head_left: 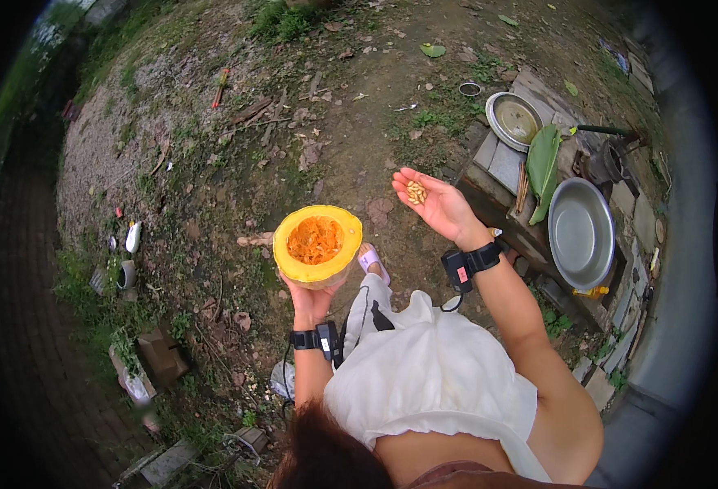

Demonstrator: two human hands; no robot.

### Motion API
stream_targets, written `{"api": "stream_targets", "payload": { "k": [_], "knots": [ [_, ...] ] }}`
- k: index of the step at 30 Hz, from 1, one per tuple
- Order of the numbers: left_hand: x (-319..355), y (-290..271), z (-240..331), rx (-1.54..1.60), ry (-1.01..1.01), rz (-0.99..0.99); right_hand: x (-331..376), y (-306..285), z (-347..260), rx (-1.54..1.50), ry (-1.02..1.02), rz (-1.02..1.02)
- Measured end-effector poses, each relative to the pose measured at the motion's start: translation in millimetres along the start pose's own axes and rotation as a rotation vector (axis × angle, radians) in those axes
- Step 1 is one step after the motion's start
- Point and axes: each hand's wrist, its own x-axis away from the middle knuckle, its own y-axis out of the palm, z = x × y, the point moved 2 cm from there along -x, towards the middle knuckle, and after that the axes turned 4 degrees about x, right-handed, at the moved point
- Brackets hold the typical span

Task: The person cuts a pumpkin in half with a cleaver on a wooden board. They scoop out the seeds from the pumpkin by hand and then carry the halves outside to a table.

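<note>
Half a pumpkin (292, 265) rests on my left hand (313, 300), which supports it from below with the cut side up. Its flesh is thick and yellow, and stringy orange pulp (316, 240) lines the hollow. Most of the left fingers are hidden beneath the rind. Off to the right, my right hand (443, 213) is turned palm up and slightly cupped. A small heap of pale pumpkin seeds (416, 192) lies on its fingers. The two hands are well apart.
At the right, a low brick-and-slab ledge (489, 189) bears a large metal basin (580, 232), a smaller metal bowl (513, 121) and a big green leaf (544, 173). Dirt ground with dry leaves stretches ahead. A cardboard box (162, 357) sits at lower left.
</note>
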Motion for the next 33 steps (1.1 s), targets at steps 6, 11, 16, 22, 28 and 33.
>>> {"api": "stream_targets", "payload": {
  "k": [6,11,16,22,28,33],
  "knots": [
    [-164,65,68,-0.191,-0.134,-0.039,-109,-22,-63,-0.068,-0.147,0.195],
    [-275,148,84,-0.172,-0.257,-0.153,-160,-44,-125,-0.105,-0.296,0.295],
    [-371,192,67,-0.264,-0.332,-0.147,-205,-108,-159,-0.158,-0.352,0.414],
    [-451,250,56,-0.234,-0.415,-0.115,-263,-139,-217,-0.235,-0.383,0.494],
    [-525,315,59,-0.162,-0.39,-0.116,-327,-152,-282,-0.269,-0.368,0.515],
    [-596,351,69,-0.09,-0.359,-0.15,-405,-172,-328,-0.245,-0.332,0.487]
  ]
}}
